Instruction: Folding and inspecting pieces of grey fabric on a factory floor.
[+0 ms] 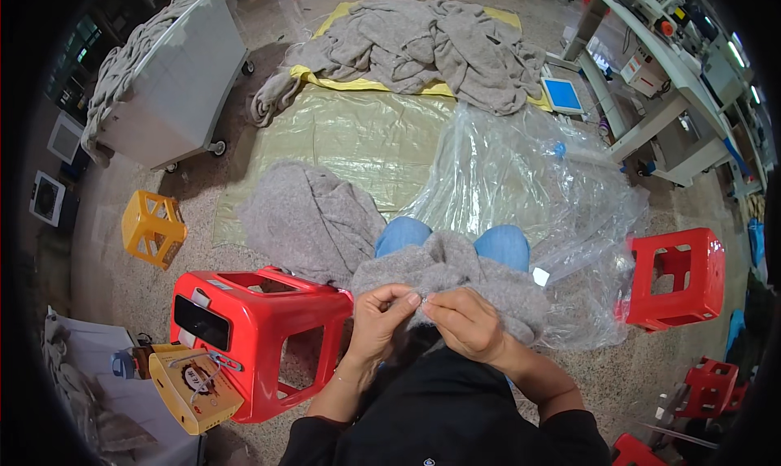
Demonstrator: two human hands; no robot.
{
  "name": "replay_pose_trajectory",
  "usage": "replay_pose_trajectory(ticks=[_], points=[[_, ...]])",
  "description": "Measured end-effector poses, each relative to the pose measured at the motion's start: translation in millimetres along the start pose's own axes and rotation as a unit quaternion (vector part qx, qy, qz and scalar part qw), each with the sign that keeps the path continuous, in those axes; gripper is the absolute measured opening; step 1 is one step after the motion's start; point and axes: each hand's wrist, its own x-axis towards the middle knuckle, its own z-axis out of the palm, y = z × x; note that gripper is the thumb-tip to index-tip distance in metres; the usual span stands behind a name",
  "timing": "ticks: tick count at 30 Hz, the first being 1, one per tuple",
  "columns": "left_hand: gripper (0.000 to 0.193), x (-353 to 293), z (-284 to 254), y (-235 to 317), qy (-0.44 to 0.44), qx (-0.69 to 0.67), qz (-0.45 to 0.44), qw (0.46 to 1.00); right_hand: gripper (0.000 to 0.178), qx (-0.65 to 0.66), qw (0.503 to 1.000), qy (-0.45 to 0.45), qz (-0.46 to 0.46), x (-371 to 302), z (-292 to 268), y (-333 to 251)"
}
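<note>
A grey, fuzzy knitted cloth (496, 283) lies bunched across my lap, over my jeans. Just above it, my left hand (381, 321) is closed in a pinch, thumb against forefinger. My right hand (470, 324) pinches too, its fingertips almost meeting the left ones. Whatever is between the fingertips is pale and too small to make out. The cloth passes behind and below both hands. To the left of my knees, more grey knitted cloth (305, 214) spreads over the floor sheet.
A red stool (260, 303) at my left bears a phone (202, 323) and scissors (226, 360), with a yellow box (195, 389) beside it. Clear plastic sheeting (521, 165) covers the floor ahead. Beyond lies a knit heap (423, 43). Another red stool (675, 279) stands right; a white cart (179, 84), far left.
</note>
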Motion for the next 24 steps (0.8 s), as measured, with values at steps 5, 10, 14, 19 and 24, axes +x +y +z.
replay_pose_trajectory(ticks=[5, 10, 14, 19, 24], points=[[0.013, 2.0, -2.5, -7.0, 0.011, -0.011, 0.027, 0.999, 0.024, 0.028, 0.999, 0.022, 0.026, -1.7, 1.3, 2.3], [0.015, 4.3, -7.8, -8.8, -0.008, 0.148, 0.147, 0.978, 0.030, 0.069, 0.984, -0.039, 0.159, -0.6, -6.8, 2.3], [0.009, 11.8, -13.1, -9.4, 0.013, -0.029, 0.000, 0.999, 0.030, 0.043, 0.994, -0.039, 0.090, 1.5, -6.6, 0.0], [0.006, 11.3, -10.2, -13.5, 0.011, -0.117, -0.054, 0.992, 0.030, -0.007, 1.000, 0.006, 0.004, -2.8, -2.8, -4.9], [0.007, 6.5, -4.9, -11.7, 0.002, -0.124, -0.063, 0.990, 0.029, -0.038, 0.999, 0.005, 0.010, -5.0, 2.1, -0.4]])
